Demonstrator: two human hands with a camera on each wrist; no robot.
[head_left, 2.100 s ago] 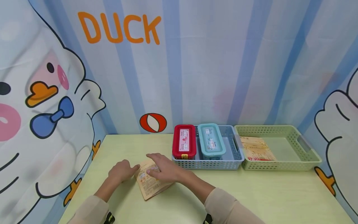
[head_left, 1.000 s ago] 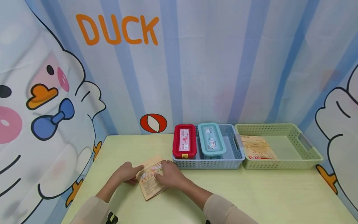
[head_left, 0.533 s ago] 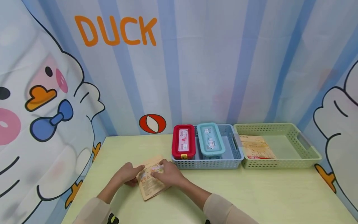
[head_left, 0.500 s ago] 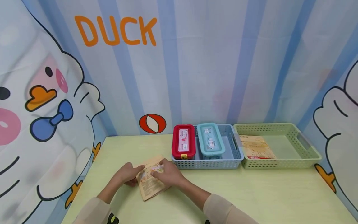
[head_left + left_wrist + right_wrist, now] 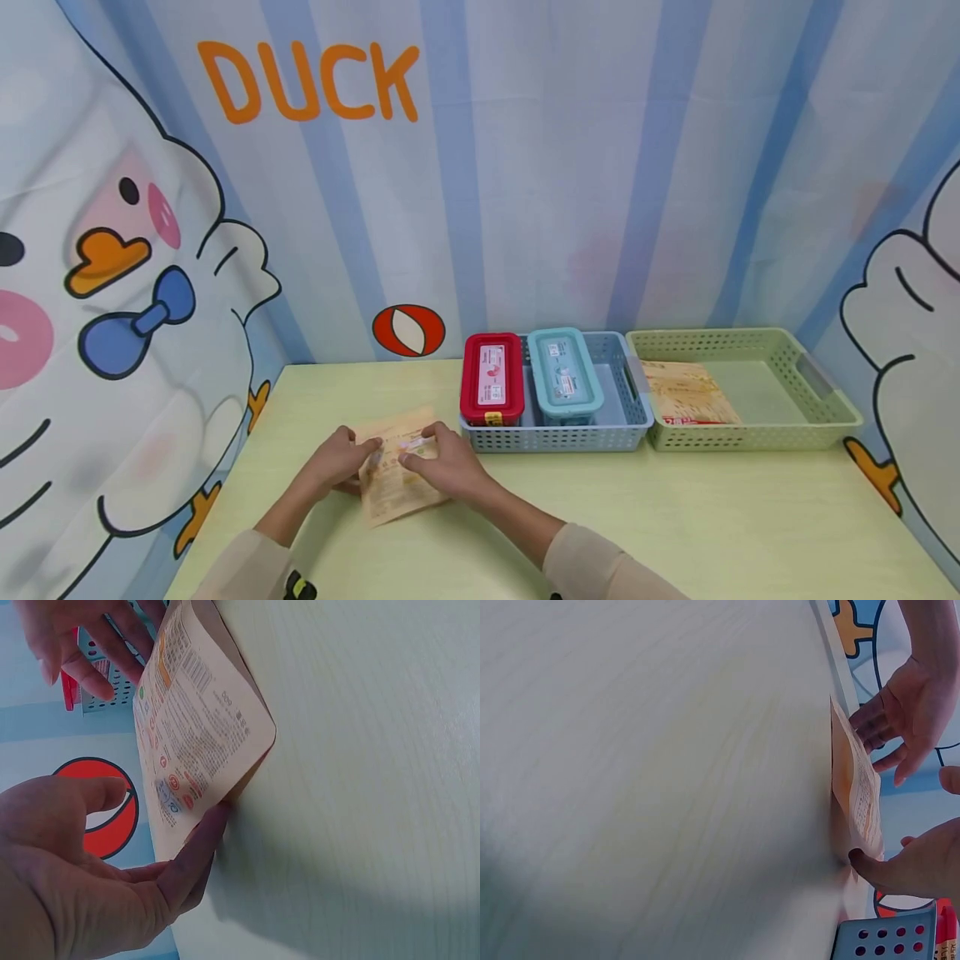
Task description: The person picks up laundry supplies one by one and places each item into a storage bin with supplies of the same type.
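Observation:
A tan printed pouch with small text and a barcode lies between both hands, at the table's left middle. In the left wrist view, the pouch tilts, with its lower edge close to the tabletop. My left hand is at its left edge; fingertips touch the edge from below, and the thumb stands apart from the print in the left wrist view. My right hand is at the opposite side, thumb over the printed face in the head view. In the right wrist view, a fingertip of the right hand touches the pouch's edge.
A blue basket behind the hands holds a red-lidded box and a teal-lidded box. To its right, a green basket holds a similar tan packet. A duck-print curtain rises behind the pale table.
The right hand has come down onto the pouch's right side. The pouch has shifted slightly left and its near edge has moved away from me; its face now looks paler and blurred.

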